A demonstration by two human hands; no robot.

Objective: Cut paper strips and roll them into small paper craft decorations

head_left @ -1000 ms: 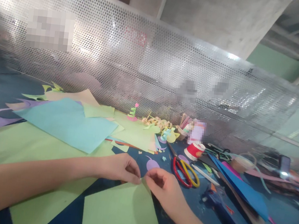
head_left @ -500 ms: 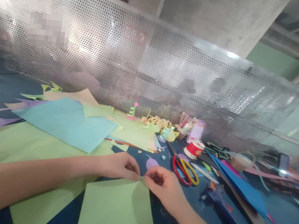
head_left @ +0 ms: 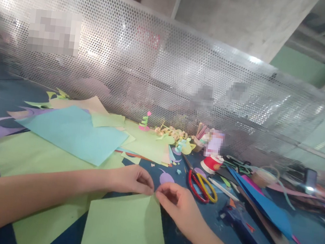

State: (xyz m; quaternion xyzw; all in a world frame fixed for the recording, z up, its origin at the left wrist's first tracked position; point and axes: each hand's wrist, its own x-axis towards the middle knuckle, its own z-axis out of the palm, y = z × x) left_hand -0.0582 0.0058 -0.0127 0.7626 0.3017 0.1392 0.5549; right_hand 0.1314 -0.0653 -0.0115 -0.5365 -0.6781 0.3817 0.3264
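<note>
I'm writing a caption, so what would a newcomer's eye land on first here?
Probably the left hand and right hand, close together at the far right corner of a green sheet. Next, the red-and-yellow-handled scissors just right of them, and the light blue sheet at left. A perforated metal screen spans the background.

Front sheet [head_left: 124, 227] pale green; scissor handles [head_left: 191, 184] red, yellow; tabletop [head_left: 68, 238] dark blue.
</note>
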